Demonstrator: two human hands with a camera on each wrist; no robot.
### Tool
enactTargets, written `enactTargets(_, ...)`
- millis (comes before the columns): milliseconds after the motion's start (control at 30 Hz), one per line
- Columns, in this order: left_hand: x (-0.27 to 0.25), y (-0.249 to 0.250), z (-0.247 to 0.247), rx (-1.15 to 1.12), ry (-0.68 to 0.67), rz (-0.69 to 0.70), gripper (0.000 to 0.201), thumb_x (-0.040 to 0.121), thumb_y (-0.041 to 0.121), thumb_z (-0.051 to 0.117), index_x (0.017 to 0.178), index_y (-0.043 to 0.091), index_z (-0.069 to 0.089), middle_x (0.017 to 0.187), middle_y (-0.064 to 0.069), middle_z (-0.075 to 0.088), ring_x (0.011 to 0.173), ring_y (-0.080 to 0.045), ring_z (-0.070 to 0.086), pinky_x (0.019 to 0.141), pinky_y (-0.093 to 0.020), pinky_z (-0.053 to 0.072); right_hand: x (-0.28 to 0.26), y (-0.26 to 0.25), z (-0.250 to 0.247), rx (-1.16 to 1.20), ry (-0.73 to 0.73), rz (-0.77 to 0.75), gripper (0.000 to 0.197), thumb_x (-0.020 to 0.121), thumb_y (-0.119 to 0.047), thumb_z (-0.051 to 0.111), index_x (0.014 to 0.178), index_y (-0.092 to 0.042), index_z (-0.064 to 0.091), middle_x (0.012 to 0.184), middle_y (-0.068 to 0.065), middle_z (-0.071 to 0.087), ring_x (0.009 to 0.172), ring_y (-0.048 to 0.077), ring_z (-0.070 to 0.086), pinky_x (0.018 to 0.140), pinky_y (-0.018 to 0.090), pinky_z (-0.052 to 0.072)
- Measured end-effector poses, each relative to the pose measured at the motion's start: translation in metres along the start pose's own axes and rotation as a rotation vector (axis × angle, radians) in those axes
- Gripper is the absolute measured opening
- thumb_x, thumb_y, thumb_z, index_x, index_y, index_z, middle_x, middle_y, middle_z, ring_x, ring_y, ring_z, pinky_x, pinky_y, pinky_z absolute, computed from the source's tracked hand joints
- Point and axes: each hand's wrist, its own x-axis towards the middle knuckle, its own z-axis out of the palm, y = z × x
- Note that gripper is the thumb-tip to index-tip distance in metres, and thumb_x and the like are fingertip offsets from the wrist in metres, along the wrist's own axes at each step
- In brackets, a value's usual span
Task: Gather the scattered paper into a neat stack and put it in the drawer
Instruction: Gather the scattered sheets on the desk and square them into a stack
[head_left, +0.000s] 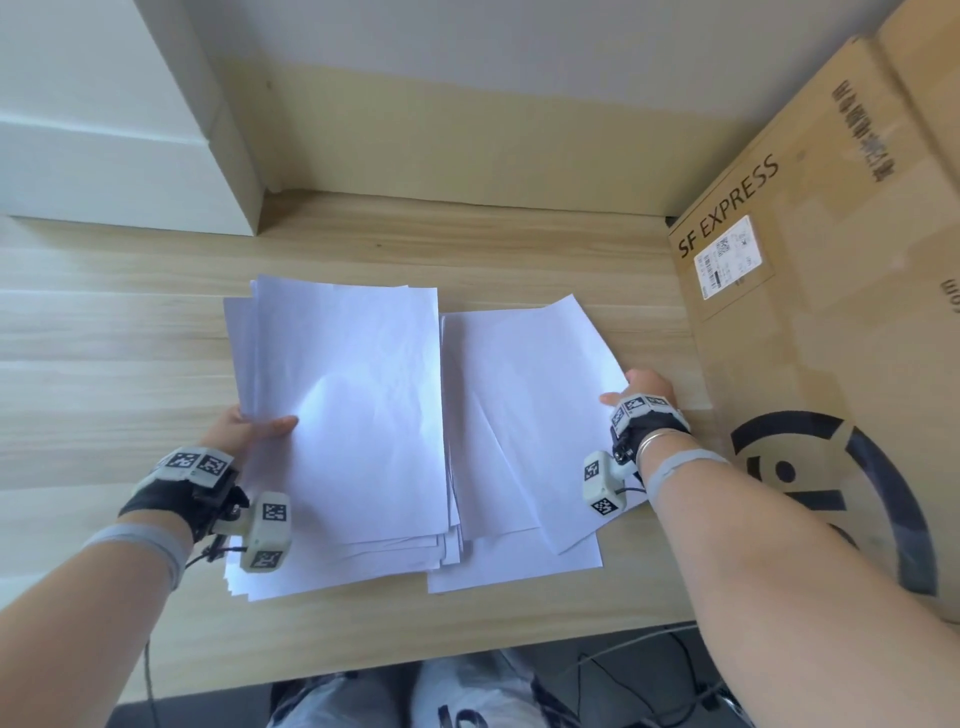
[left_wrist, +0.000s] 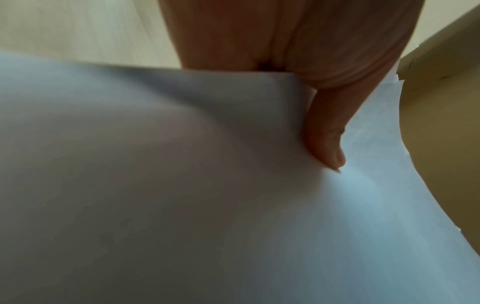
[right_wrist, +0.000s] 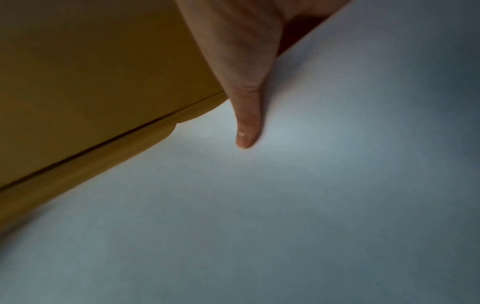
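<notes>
Nearest, the person's knees show under the pale wooden desk. On the desk lie two loose piles of white paper, touching. The left hand pinches the left pile, thumb on top. The right hand pinches the right pile at its edge. Further right stands an SF Express cardboard box; at the back a white box and the wall.
</notes>
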Motion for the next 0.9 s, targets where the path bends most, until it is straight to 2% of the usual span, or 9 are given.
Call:
enactTargets(133, -0.001, -0.002, -0.011, -0.024, -0.013, 0.0, 0.016, 0.082, 0.007, 0.065, 0.096, 0.001, 0.06, 0.08, -0.017, 0.063, 0.074, -0.031, 0.059, 0.074, -0.041, 0.048, -0.01, -0.009, -0.006, 0.07, -0.038, -0.033, 0.062, 0.085, -0.035, 0.066, 0.135, -0.005, 0.048, 0.139, 0.013, 0.052, 0.127, 0.03, 0.05, 0.103, 0.036, 0.042)
enactTargets(267, -0.001, -0.007, -0.019, -0.018, 0.022, 0.012, 0.004, 0.082, 0.003, 0.064, 0.08, 0.006, 0.061, 0.049, -0.004, 0.069, 0.053, -0.026, 0.064, 0.066, -0.036, 0.049, -0.027, -0.026, -0.003, 0.096, -0.078, -0.037, 0.067, 0.089, -0.036, 0.061, 0.141, -0.002, 0.037, 0.145, 0.016, 0.043, 0.132, 0.034, 0.044, 0.106, 0.039, 0.037)
enactTargets(433, -0.006, -0.011, -0.025, -0.041, 0.024, 0.029, 0.009, 0.082, 0.001, 0.063, 0.078, 0.008, 0.059, 0.043, 0.0, 0.066, 0.052, -0.028, 0.063, 0.063, -0.035, 0.047, -0.048, -0.043, 0.031, 0.024, -0.08, -0.047, 0.066, 0.087, -0.041, 0.06, 0.14, -0.009, 0.04, 0.146, 0.013, 0.037, 0.129, 0.032, 0.045, 0.102, 0.038, 0.041)
enactTargets(533, -0.008, -0.016, -0.027, -0.05, 0.032, 0.032, 0.01, 0.082, 0.0, 0.062, 0.078, 0.008, 0.059, 0.042, 0.0, 0.066, 0.061, -0.03, 0.059, 0.061, -0.035, 0.049, -0.056, -0.045, 0.05, -0.009, -0.066, -0.045, 0.057, 0.084, -0.039, 0.063, 0.132, -0.012, 0.048, 0.144, 0.01, 0.029, 0.129, 0.03, 0.04, 0.101, 0.038, 0.04)
enactTargets(600, -0.008, -0.019, -0.029, -0.055, 0.04, 0.028, 0.01, 0.082, 0.001, 0.063, 0.078, 0.009, 0.06, 0.043, 0.001, 0.066, 0.048, -0.026, 0.065, 0.057, -0.034, 0.052, -0.058, -0.043, 0.058, -0.021, -0.037, -0.05, 0.048, 0.083, -0.035, 0.065, 0.123, -0.01, 0.055, 0.141, 0.01, 0.03, 0.124, 0.03, 0.043, 0.1, 0.035, 0.04)
enactTargets(667, -0.006, -0.023, -0.03, -0.051, 0.048, 0.021, 0.011, 0.081, 0.001, 0.064, 0.076, 0.01, 0.06, 0.043, 0.001, 0.067, 0.037, -0.015, 0.064, 0.058, -0.034, 0.051, -0.059, -0.042, 0.061, 0.042, -0.02, -0.063, 0.046, 0.084, -0.026, 0.066, 0.123, -0.006, 0.053, 0.139, 0.009, 0.031, 0.118, 0.029, 0.049, 0.089, 0.027, 0.042)
enactTargets(767, -0.004, -0.025, -0.032, -0.037, 0.045, 0.011, 0.01, 0.081, 0.003, 0.065, 0.077, 0.011, 0.061, 0.045, 0.001, 0.068, 0.042, -0.02, 0.065, 0.061, -0.036, 0.052, -0.06, -0.04, 0.062, 0.105, 0.008, -0.133, 0.036, 0.09, -0.004, 0.056, 0.124, 0.004, 0.049, 0.137, 0.019, 0.037, 0.112, 0.034, 0.054, 0.068, 0.014, 0.042)
enactTargets(833, -0.006, -0.025, -0.031, -0.026, 0.042, 0.008, 0.008, 0.08, 0.003, 0.066, 0.079, 0.01, 0.061, 0.047, -0.002, 0.069, 0.057, -0.03, 0.063, 0.067, -0.039, 0.05, -0.062, -0.037, 0.063, 0.126, 0.067, -0.183, 0.023, 0.092, 0.004, 0.045, 0.114, 0.004, 0.051, 0.125, 0.026, 0.051, 0.102, 0.036, 0.057, 0.067, 0.018, 0.045)
enactTargets(900, -0.008, -0.024, -0.031, -0.016, 0.037, 0.005, 0.007, 0.08, 0.003, 0.067, 0.082, 0.008, 0.062, 0.052, -0.005, 0.069, 0.068, -0.03, 0.059, 0.071, -0.041, 0.049, -0.067, -0.032, 0.063, 0.143, 0.145, -0.221, 0.024, 0.091, 0.005, 0.041, 0.108, -0.007, 0.052, 0.11, 0.024, 0.061, 0.082, 0.029, 0.057, 0.062, 0.021, 0.042)
